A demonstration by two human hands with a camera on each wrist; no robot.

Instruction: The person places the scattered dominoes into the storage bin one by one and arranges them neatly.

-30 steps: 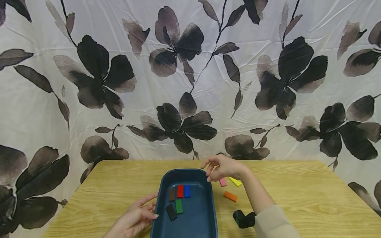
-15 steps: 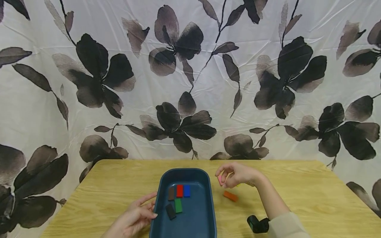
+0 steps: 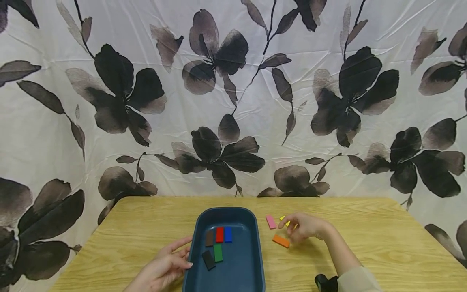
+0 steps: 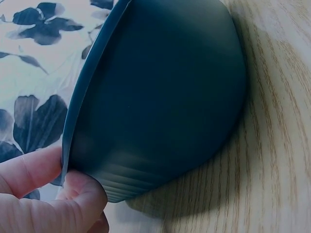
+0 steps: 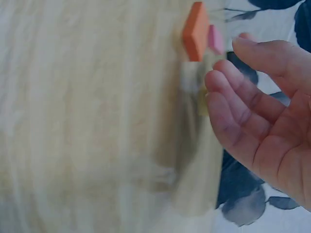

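Tray (image 3: pixel 238 278), dark blue, on table (image 3: pixel 146 227); left hand (image 3: pixel 164 261) at its left side, grip pinched on the rim; in tray, brown block (image 3: pixel 209 238), red block (image 3: pixel 219 234) and blue block (image 3: pixel 228 234) in a row, green block (image 3: pixel 218 252) and slanted black block (image 3: pixel 208 260) nearer the person; right of tray, pink block (image 3: pixel 270 222), orange block (image 3: pixel 281 241) and part-hidden yellow block (image 3: pixel 287 223); right hand (image 3: pixel 305 227) by the yellow block, grip apart, holding nothing; contact, from where I stand, I cannot tell; behind, flowered cloth (image 3: pixel 233 101).
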